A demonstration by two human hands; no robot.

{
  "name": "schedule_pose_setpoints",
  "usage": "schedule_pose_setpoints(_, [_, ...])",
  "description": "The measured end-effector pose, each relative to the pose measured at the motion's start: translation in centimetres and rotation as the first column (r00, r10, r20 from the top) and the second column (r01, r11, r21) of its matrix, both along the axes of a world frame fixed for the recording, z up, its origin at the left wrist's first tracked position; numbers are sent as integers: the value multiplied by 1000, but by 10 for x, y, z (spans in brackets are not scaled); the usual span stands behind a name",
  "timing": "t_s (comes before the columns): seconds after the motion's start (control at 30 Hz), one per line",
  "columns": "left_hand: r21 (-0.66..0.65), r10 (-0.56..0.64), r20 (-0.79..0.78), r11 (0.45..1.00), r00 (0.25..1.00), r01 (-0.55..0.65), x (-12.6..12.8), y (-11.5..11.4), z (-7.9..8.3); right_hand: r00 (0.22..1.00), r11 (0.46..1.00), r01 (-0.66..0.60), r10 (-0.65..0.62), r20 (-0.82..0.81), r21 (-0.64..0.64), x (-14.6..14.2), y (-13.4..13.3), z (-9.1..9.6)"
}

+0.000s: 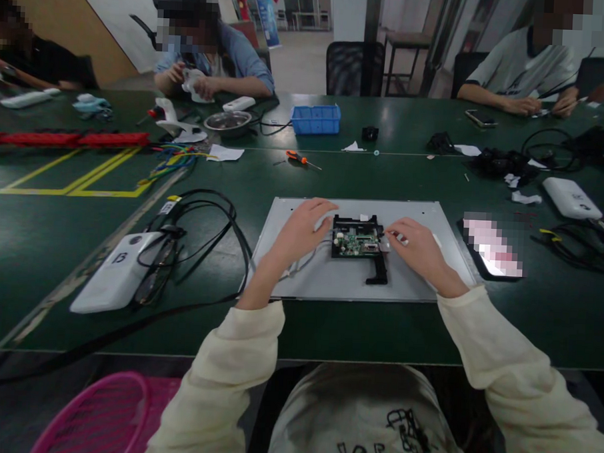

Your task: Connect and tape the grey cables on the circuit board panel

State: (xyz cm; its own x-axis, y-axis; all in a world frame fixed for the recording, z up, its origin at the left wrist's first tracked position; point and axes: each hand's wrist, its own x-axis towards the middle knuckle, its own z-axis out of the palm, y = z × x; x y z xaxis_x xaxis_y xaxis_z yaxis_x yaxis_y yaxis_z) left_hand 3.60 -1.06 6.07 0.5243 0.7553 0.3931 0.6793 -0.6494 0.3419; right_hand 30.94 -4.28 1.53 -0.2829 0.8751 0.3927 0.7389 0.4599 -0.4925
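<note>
A grey metal panel (419,285) lies flat on the green table before me. A black frame with a green circuit board (357,241) sits on its middle. My left hand (302,228) rests on the panel just left of the board, fingers curled down near thin white wires (300,263). My right hand (415,248) is at the board's right edge, fingers pinched on a small white part that I cannot make out. A black bracket (379,273) sticks out below the board.
A white device (117,272) with tangled black cables (202,229) lies at left, a phone (491,251) at right. Farther back are an orange screwdriver (299,158), a blue bin (315,119) and a metal bowl (228,121). Other people work across the table. A pink basket (98,414) stands low left.
</note>
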Motion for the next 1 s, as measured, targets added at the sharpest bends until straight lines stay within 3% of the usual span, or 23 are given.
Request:
schedule_pose_setpoints(0.13, [-6,202,-5,979,979,-202,-42,5,-6,1000,999,-18,18,17,30,-6,-6,4])
schedule_pose_setpoints(0.33, [-68,373,-31,925,927,-374,-87,18,-34,998,999,-37,36,43,24,-10,-10,6])
schedule_pose_setpoints(0.57, [-161,402,-100,896,910,-413,-95,18,-43,997,998,-51,48,52,42,-12,-11,6])
schedule_pose_setpoints(0.7, [-214,462,-4,866,887,-452,-93,18,-39,997,997,-64,61,53,53,-13,-11,5])
schedule_pose_setpoints(0.77, [-290,486,147,854,861,-432,-93,18,-35,997,996,-65,62,53,54,-13,-11,5])
schedule_pose_setpoints(0.87, [-422,467,412,859,782,-291,-92,15,-28,997,996,-68,65,52,58,-13,-11,5])
schedule_pose_setpoints(1.0, [-502,388,534,860,751,-88,-88,7,-19,996,996,-66,62,62,63,-13,-12,6])
